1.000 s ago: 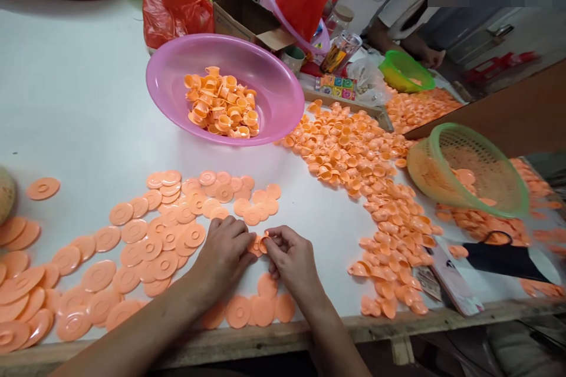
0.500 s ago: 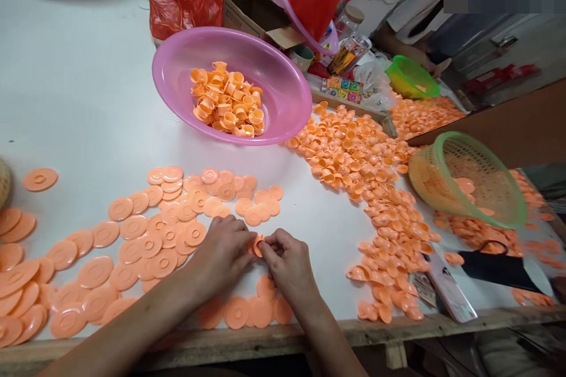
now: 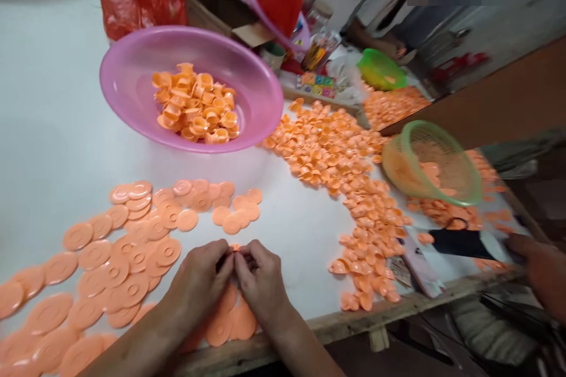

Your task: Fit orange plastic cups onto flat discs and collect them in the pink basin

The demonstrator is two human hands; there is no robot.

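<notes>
My left hand (image 3: 206,274) and my right hand (image 3: 260,274) meet fingertip to fingertip near the table's front edge. Pinched between them is a small orange plastic toy cup (image 3: 236,247), mostly hidden by my fingers. Orange toy saucers (image 3: 132,288) lie scattered and overlapping to the left, with a smaller cluster (image 3: 241,217) just beyond my hands. More saucers (image 3: 227,324) are under my wrists. A long heap of small orange toy cups (image 3: 322,147) curves along the right. Orange cups, some with saucers attached (image 3: 198,106), are piled in a pink basin (image 3: 260,94).
On the right stands a green mesh basket (image 3: 398,159) beside a phone-like flat object (image 3: 422,268) and a black strip (image 3: 462,242). Another person's hand (image 3: 539,271) is at the right edge. A red bag (image 3: 141,0) and cardboard box (image 3: 207,12) are behind the basin.
The view has shifted, so most things appear further left. My hands have drawn closer together around the orange cup. Another person's hand has appeared at the right.
</notes>
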